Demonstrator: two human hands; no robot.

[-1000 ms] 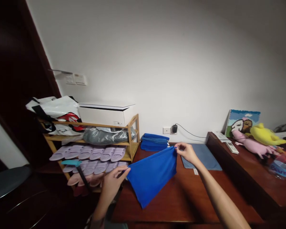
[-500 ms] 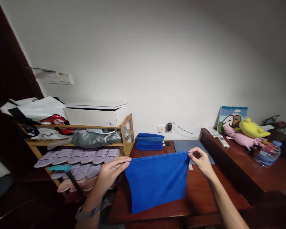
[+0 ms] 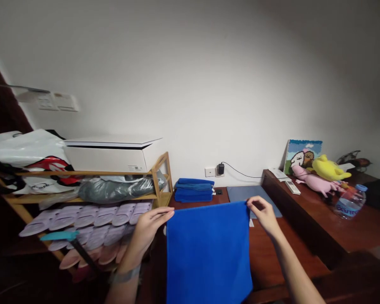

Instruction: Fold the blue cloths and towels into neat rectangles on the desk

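Cloth [image 3: 209, 253] hangs spread over the table [image 3: 272, 257] because, from my remote view, left hand [image 3: 145, 230] and right hand [image 3: 264, 217] each pinch a top corner, stretching its edge, while folded cloths [image 3: 194, 190] sit stacked compactly near the wall [image 3: 209, 93].

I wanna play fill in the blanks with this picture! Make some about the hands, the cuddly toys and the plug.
The left hand and right hand hold up a cloth coloured ____.
A grey band is round the wrist of the ____ hand.
The yellow cuddly toy lies against one coloured ____.
The black plug is in a socket on the ____.

Missing words: blue; left; pink; wall.
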